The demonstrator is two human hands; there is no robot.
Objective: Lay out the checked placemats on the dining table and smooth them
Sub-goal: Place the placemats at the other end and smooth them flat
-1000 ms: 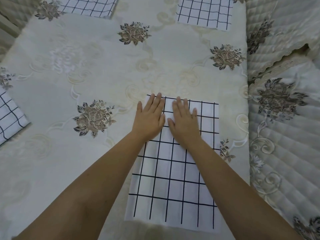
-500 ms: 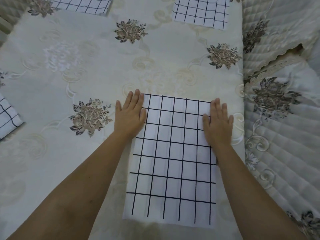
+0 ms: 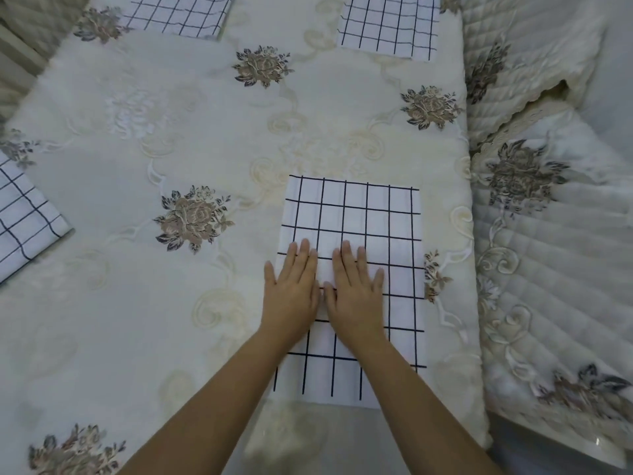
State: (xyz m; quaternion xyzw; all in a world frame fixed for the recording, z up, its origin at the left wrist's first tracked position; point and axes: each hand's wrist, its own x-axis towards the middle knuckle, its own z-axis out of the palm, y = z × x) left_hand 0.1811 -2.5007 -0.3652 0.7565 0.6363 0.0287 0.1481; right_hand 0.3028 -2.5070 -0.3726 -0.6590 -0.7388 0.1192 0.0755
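A white placemat with a black check (image 3: pixel 352 214) lies flat near the table's right front edge, on a cream tablecloth with embroidered roses (image 3: pixel 191 138). Both my hands press on its middle, side by side with thumbs nearly touching. My left hand (image 3: pixel 291 289) lies flat with straight fingers at the mat's left part. My right hand (image 3: pixel 356 289) lies flat beside it. Three more checked placemats lie on the cloth: one at the far left corner (image 3: pixel 178 12), one at the far right (image 3: pixel 390 25), one at the left edge (image 3: pixel 24 221).
Quilted cream chair covers with rose embroidery (image 3: pixel 548 207) stand close along the table's right side. Another padded chair back (image 3: pixel 20 39) shows at the far left. The table's front edge runs just below the near mat.
My hands were spread apart at the mat's far corners half a second ago. They have now come together at the mat's middle, nearer to me.
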